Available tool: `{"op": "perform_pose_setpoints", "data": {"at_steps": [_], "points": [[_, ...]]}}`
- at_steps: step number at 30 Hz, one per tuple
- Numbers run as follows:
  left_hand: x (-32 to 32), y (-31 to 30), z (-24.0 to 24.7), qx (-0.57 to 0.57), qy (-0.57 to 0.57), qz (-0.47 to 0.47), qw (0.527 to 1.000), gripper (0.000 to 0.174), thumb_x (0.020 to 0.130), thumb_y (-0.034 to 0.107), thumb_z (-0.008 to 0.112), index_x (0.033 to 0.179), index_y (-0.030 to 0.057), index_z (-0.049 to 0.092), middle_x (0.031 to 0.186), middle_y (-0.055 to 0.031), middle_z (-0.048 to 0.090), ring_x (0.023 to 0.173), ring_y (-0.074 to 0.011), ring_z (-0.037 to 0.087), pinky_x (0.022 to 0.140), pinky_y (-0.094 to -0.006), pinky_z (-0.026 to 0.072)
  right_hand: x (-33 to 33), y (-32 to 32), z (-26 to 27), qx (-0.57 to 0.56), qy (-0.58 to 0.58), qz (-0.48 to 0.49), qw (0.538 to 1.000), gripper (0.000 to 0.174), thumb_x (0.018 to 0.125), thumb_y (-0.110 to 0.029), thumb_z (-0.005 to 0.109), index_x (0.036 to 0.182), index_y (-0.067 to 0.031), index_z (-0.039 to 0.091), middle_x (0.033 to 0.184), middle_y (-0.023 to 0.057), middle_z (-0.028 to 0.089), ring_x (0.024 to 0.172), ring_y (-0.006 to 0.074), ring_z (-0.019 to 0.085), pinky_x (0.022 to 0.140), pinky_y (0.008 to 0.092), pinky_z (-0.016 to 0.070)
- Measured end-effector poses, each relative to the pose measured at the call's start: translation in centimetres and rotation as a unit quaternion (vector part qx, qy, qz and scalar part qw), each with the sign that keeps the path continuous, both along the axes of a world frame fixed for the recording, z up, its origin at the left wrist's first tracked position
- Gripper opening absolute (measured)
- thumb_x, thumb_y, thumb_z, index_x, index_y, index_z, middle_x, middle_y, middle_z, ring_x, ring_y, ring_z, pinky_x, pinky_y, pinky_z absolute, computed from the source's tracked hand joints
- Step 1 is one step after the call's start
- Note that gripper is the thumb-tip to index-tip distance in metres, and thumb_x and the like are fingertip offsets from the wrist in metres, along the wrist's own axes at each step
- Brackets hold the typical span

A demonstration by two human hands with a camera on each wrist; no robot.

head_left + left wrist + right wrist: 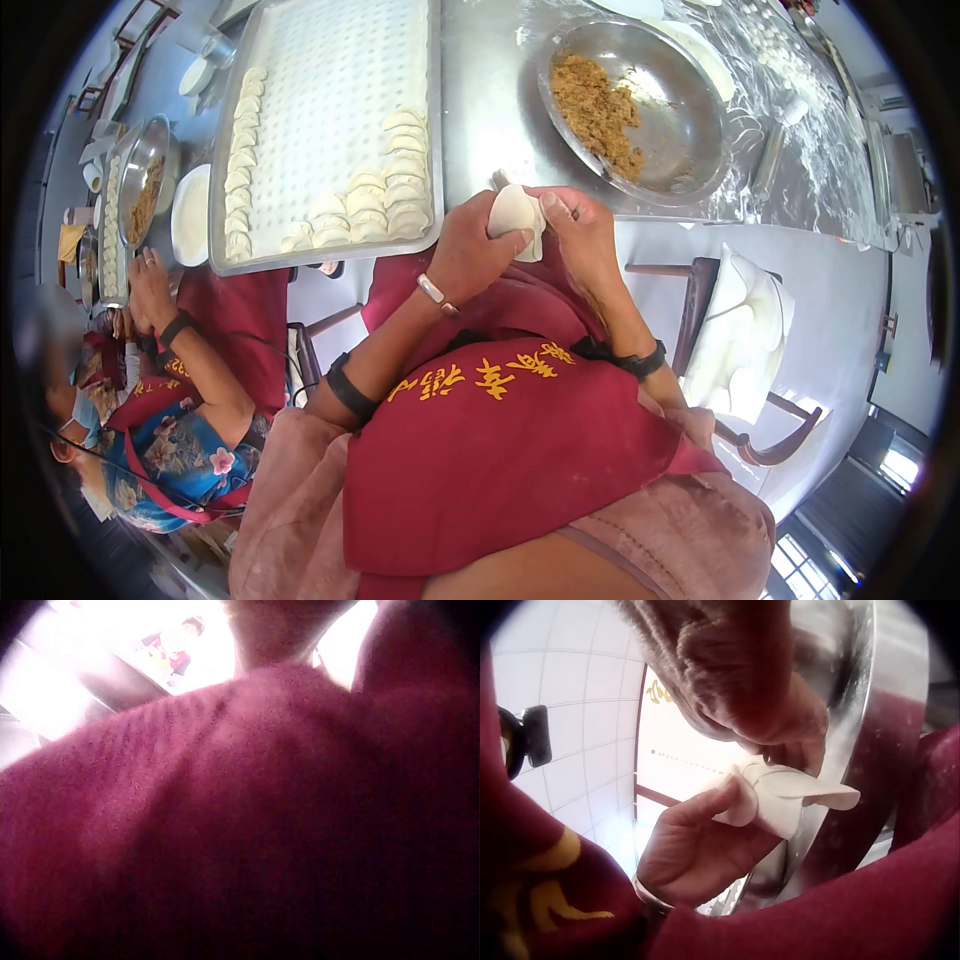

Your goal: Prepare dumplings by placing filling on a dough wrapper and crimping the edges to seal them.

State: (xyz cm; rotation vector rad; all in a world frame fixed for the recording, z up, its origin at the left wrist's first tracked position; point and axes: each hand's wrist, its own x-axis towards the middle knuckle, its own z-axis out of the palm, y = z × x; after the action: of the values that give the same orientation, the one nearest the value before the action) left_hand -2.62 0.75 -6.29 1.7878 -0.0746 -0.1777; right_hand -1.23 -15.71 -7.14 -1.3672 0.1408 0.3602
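A round white dumpling wrapper (514,212) is held up between both hands, in front of the table's near edge. My left hand (472,243), with a bracelet at its wrist, grips it with the thumb laid across its face. From the other side my right hand (584,232) pinches the wrapper's edge. Seen from the right wrist, the wrapper (776,801) is folded and its free edge flares outward. The left hand (705,844) supports it from below, and the right hand (742,682) reaches down to it from above. Red cloth fills most of the left wrist view.
A perforated metal tray (434,120) with rows of folded dumplings lies to the left. On the right stands a metal bowl (700,130) of brown filling (600,105). A rolling pin (775,150) lies on the floured table. Another person (190,430) works at the far left.
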Motion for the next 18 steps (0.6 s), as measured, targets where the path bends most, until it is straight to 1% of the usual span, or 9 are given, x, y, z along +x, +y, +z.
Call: {"op": "perform_pose_setpoints", "data": {"at_steps": [1, 4, 7, 10, 13, 16, 18], "points": [[0.3, 0.0, -0.2, -0.014, 0.0, -0.007, 1.0, 0.028, 0.077, 0.013, 0.068, 0.098, -0.0041, 0.064, 0.076, -0.0157, 0.068, 0.072, -0.023, 0.068, 0.067, -0.0335, 0.0528, 0.1, -0.1, 0.0, 0.021, 0.02, -0.017, 0.999, 0.028, 0.101, -0.015, 0.05, 0.112, 0.0075, 0.063, 0.109, 0.014, 0.067, 0.096, 0.0158, 0.064, 0.088, 0.0293, 0.0511], [0.9, 0.3, -0.3, -0.057, 0.008, -0.024, 0.998, 0.026, 0.077, 0.013, 0.068, 0.097, -0.0036, 0.065, 0.076, -0.0159, 0.068, 0.069, -0.0233, 0.068, 0.066, -0.0338, 0.0529, 0.3, -1.2, -1.2, 0.184, 0.08, -0.069, 0.977, 0.028, 0.101, -0.015, 0.049, 0.112, 0.0082, 0.06, 0.114, 0.0168, 0.065, 0.101, 0.0172, 0.063, 0.092, 0.0298, 0.0497], [1.4, 1.2, -0.4, -0.014, 0.04, -0.069, 0.997, 0.032, 0.081, 0.008, 0.069, 0.111, -0.0017, 0.064, 0.09, -0.0056, 0.071, 0.082, -0.0098, 0.065, 0.074, -0.0266, 0.0528, 0.1, -1.5, -1.3, 0.198, 0.07, -0.038, 0.977, 0.028, 0.1, -0.014, 0.05, 0.113, 0.009, 0.058, 0.118, 0.0191, 0.063, 0.104, 0.0198, 0.063, 0.095, 0.0322, 0.0492], [1.6, 1.0, -0.6, 0.053, 0.002, -0.075, 0.996, 0.029, 0.081, 0.008, 0.068, 0.108, -0.0017, 0.064, 0.088, -0.0055, 0.07, 0.081, -0.0102, 0.065, 0.074, -0.0267, 0.0524, -0.1, -0.7, -0.4, 0.115, 0.043, -0.015, 0.992, 0.024, 0.099, -0.012, 0.052, 0.11, 0.009, 0.059, 0.118, 0.0199, 0.063, 0.104, 0.0221, 0.064, 0.097, 0.0355, 0.05], [1.5, 0.7, -0.4, 0.076, -0.019, -0.079, 0.994, 0.028, 0.082, 0.007, 0.068, 0.108, -0.0017, 0.064, 0.087, -0.0056, 0.07, 0.081, -0.0105, 0.064, 0.073, -0.0271, 0.0523, 0.1, -0.8, -0.9, 0.078, 0.018, -0.012, 0.997, 0.02, 0.097, -0.009, 0.055, 0.106, 0.0085, 0.059, 0.117, 0.0201, 0.063, 0.103, 0.0236, 0.064, 0.098, 0.0369, 0.0508], [1.5, 0.5, 0.3, 0.065, -0.006, -0.082, 0.995, 0.028, 0.082, 0.008, 0.068, 0.108, -0.0018, 0.065, 0.088, -0.0041, 0.07, 0.08, -0.0094, 0.064, 0.072, -0.0265, 0.0521, 0.2, -1.2, -1.5, 0.144, 0.072, -0.06, 0.985, 0.018, 0.096, -0.007, 0.056, 0.105, 0.008, 0.059, 0.114, 0.0193, 0.064, 0.101, 0.0237, 0.065, 0.095, 0.0367, 0.0524], [1.8, 0.7, -0.1, -0.003, 0.02, -0.064, 0.998, 0.027, 0.083, 0.008, 0.069, 0.107, -0.0028, 0.066, 0.089, -0.0036, 0.07, 0.08, -0.0086, 0.063, 0.071, -0.0259, 0.0519, 0.3, -1.7, -2.3, 0.227, 0.102, -0.101, 0.963, 0.017, 0.097, -0.007, 0.055, 0.105, 0.0077, 0.058, 0.111, 0.0185, 0.064, 0.1, 0.0244, 0.065, 0.093, 0.0375, 0.0536]]}}
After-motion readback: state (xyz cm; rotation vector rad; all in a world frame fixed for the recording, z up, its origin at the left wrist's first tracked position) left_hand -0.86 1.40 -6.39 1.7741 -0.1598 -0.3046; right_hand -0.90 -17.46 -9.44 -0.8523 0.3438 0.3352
